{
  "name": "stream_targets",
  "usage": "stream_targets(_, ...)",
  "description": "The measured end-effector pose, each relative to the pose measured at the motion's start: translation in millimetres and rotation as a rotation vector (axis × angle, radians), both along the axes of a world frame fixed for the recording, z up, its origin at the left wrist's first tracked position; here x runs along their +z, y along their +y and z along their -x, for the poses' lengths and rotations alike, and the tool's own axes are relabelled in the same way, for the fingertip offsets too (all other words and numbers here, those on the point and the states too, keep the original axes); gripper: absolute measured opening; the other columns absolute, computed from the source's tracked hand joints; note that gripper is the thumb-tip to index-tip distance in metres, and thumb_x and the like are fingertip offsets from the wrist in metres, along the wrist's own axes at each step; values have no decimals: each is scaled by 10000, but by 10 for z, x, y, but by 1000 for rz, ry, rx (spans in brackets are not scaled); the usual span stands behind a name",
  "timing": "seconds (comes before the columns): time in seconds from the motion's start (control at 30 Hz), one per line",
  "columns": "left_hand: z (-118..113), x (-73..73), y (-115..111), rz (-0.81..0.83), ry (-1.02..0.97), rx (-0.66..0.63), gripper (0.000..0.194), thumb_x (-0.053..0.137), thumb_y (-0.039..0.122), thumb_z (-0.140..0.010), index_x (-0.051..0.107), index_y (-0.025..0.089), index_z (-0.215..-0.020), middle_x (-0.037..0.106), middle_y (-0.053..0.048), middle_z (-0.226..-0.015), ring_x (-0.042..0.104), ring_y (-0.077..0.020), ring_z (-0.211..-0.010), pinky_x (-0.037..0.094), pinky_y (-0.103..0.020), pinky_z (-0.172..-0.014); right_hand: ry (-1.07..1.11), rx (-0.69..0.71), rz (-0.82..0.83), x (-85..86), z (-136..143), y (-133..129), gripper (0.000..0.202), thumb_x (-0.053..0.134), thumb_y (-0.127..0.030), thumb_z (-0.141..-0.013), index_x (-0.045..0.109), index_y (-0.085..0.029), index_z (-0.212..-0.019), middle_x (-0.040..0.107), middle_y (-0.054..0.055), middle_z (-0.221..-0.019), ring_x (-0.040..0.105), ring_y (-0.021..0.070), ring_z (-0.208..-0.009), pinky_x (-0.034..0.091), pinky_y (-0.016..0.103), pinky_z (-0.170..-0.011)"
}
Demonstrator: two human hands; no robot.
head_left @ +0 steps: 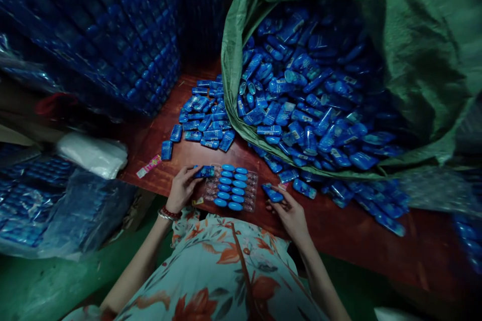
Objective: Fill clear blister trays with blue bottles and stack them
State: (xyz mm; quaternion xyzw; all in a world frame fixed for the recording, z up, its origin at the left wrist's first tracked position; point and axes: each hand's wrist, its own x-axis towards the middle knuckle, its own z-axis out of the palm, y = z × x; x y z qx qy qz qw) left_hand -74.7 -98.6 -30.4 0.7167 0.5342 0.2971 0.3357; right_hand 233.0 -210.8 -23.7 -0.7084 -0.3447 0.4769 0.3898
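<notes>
A clear plastic tray (254, 193) lies on the table before me, with two columns of glossy blue oval pieces (238, 191) in its middle. Its outer slots show no blue pieces. At the tray's upper left corner, my left hand (183, 188) is closed on a small blue printed bottle (204, 171). My right hand (289, 213), a little right of the tray, grips another blue printed bottle (271, 193) between thumb and fingers. The palms and some fingertips are hidden from this angle.
A large green sack (235, 110) full of blue bottles lies open at the right. Loose bottles (213, 134) are heaped left of it, others along its front. Wrapped stacks of blue goods (113, 25) rise at the left. A pink strip (148, 166) lies near the table (173, 173) edge.
</notes>
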Motion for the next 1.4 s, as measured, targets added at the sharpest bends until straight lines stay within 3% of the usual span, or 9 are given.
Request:
stream_targets(0.17, -63, 86, 75, -223, 129, -7, 263, 424, 257, -899, 576, 200, -1105, 547, -82, -1132, 575, -184, -990, 500, -323, -869, -526, 23, -284, 95, -40, 182, 299, 584, -450, -779, 675, -203, -920, 646, 72, -914, 603, 205, -842, 479, 348, -786)
stream_targets(0.37, -216, 180, 194, -217, 216, -182, 336, 343, 90, -875, 498, 180, -1159, 548, -78, -1056, 556, -167, -952, 484, -295, -827, -443, 61, -389, 42, 106, 496, 264, 528, -385, -848, 592, -195, -1021, 645, 44, -934, 605, 176, -830, 480, 319, -786)
stream_targets(0.53, -235, 201, 200, -189, 418, -295, 376, 324, 52, -849, 479, 166, -1173, 510, -90, -1030, 526, -177, -913, 467, -298, -794, -570, 357, -496, 16, 174, 585, 238, 434, -257, -903, 577, -193, -1082, 624, 69, -986, 593, 182, -912, 469, 320, -832)
stream_targets(0.67, -253, 297, 230, -182, 533, -384, 369, 334, 46, -836, 470, 174, -1154, 489, -67, -956, 496, -171, -837, 457, -293, -760, -751, 583, -369, 183, 177, 631, 317, 372, -142, -891, 546, -175, -1155, 595, 82, -949, 579, 188, -904, 476, 306, -797)
stream_targets(0.83, -370, 496, 290, -135, 688, -517, 279, 381, 59, -831, 494, 132, -1075, 500, -88, -947, 493, -196, -845, 459, -330, -776, -978, 810, -125, 401, 246, 725, 459, 336, -16, -828, 492, -176, -1229, 578, 101, -1066, 552, 205, -991, 457, 306, -800)
stream_targets(1.07, -695, 606, 278, -106, 924, -671, 184, 403, 84, -862, 554, 88, -966, 537, -138, -979, 528, -233, -904, 474, -350, -748, -1103, 904, 12, 521, 421, 793, 440, 309, -13, -841, 506, -156, -1208, 578, 128, -1093, 554, 235, -1010, 445, 314, -802)
stream_targets(1.17, -685, 609, 298, -103, 905, -684, 193, 409, 82, -863, 564, 89, -979, 552, -142, -997, 545, -227, -920, 480, -329, -744, -1050, 903, 0, 537, 350, 776, 395, 318, -71, -880, 507, -154, -1217, 590, 126, -1110, 558, 238, -1029, 450, 329, -823)
stream_targets(1.27, -499, 596, 425, -114, 753, -653, 259, 481, 145, -856, 533, 103, -1107, 577, -127, -1003, 561, -227, -925, 480, -325, -762, -879, 944, -75, 602, 173, 809, 365, 388, -265, -925, 492, -158, -1258, 586, 125, -1181, 551, 235, -1078, 440, 349, -891)
stream_targets(1.4, -319, 584, 802, -140, 487, -467, 342, 466, 233, -891, 464, 151, -1223, 599, -85, -1017, 576, -188, -920, 474, -296, -791, -744, 857, -209, 723, 134, 1106, 396, 335, -367, -948, 494, -192, -1267, 571, 86, -1253, 527, 202, -1147, 392, 338, -975)
